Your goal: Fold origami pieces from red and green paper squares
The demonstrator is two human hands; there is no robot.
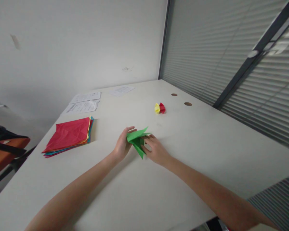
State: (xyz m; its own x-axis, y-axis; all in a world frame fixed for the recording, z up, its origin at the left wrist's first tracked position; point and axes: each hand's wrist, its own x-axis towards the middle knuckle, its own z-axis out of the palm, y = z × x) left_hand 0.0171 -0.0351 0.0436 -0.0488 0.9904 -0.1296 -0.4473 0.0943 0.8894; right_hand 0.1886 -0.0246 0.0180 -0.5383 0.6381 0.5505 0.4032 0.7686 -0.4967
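A piece of folded green paper [136, 137] is held between my two hands over the middle of the white table. My left hand [123, 142] grips its left side, with the fingers partly behind the paper. On the other side, my right hand [156, 150] has its fingers bent at the right edge, the fingertips reaching in among the open folds. Pointed flaps stick out to the upper right and downward. Farther off lies a small folded paper piece [162, 108], yellow on one half and red on the other.
On the left of the table [125, 205] lies a stack of coloured paper sheets [72, 132], red on top. Printed papers [83, 106] lie behind it. Two round holes [188, 104] pierce the table near the blinds [197, 57]. An orange chair [7, 154] stands at the left.
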